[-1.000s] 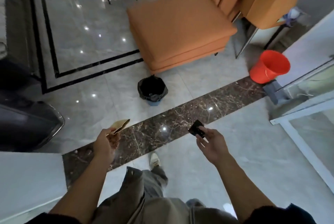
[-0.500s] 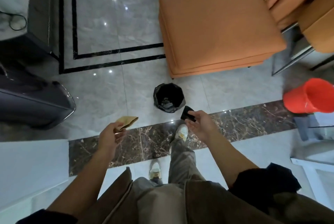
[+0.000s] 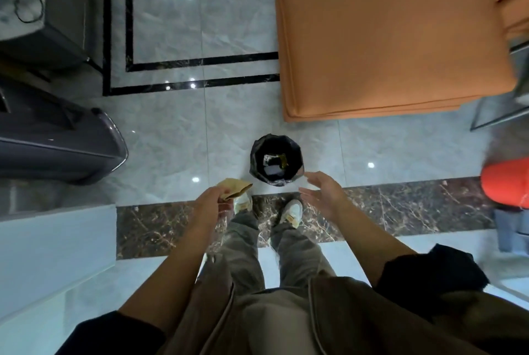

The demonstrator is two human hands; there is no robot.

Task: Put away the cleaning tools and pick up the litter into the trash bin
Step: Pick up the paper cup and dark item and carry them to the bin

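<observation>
Right hand (image 3: 323,193) now spread empty; small black litter gone from it, likely dropped into black-lined round trash bin (image 3: 276,158) at 12 o'clock. Left hand (image 3: 213,201) pinches tan crumpled paper (image 3: 234,187), next in.

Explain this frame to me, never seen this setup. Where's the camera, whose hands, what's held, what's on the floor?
There is no robot here. A person wears one wide-angle camera on the head, so the view looks straight down past their trousers and shoes at a glossy tiled floor.

The left hand has a closed grip on a crumpled tan piece of litter. The right hand is open and empty, palm turned inward, just beside the trash bin.

The bin stands on the floor in front of the shoes, lined with a black bag, with some litter already lying at the bottom. Around it: an orange sofa footrest beyond it, a red bucket at the right edge, and a dark grey piece of furniture on the left that I cannot identify.
</observation>
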